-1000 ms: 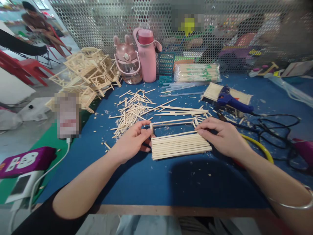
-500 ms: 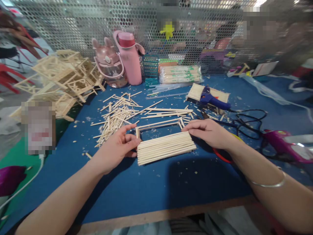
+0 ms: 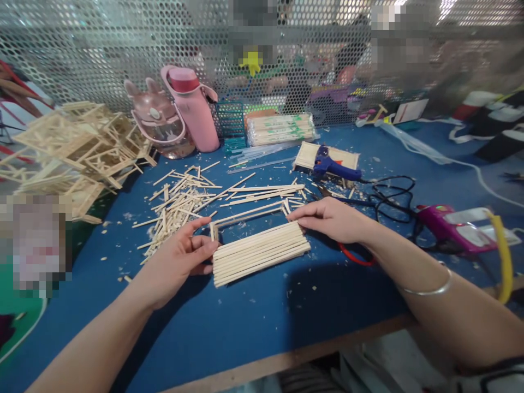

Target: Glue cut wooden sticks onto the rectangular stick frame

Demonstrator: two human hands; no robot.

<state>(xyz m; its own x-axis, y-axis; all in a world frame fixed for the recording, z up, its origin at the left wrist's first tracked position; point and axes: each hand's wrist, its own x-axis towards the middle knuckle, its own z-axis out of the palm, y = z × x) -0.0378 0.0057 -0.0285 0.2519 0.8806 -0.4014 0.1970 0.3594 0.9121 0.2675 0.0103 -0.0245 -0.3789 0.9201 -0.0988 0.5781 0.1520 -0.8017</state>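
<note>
A small wooden stick frame (image 3: 260, 252) with a slatted panel on its near side lies between my hands on the blue table. My left hand (image 3: 180, 256) grips its left end, thumb at the panel's corner and forefinger along the upright behind. At the right end, my right hand (image 3: 327, 218) pinches the frame's upper corner between thumb and fingers. Behind the frame lie longer sticks (image 3: 266, 192), and a heap of short cut sticks (image 3: 174, 202) spreads beyond my left hand. Part of a red handle (image 3: 355, 255) shows below my right wrist.
A blue glue gun (image 3: 335, 166) rests on another stick panel (image 3: 305, 155), its black cable coiling rightward. Two pink bottles (image 3: 196, 114) and wrapped sticks (image 3: 280, 130) stand by the perforated screen. A large stick structure (image 3: 77, 153) is at left, a purple device (image 3: 446, 229) at right.
The whole view has shifted, so the table items appear further left. Both hands keep their hold on the stick frame, which stays in about the same place on the table.
</note>
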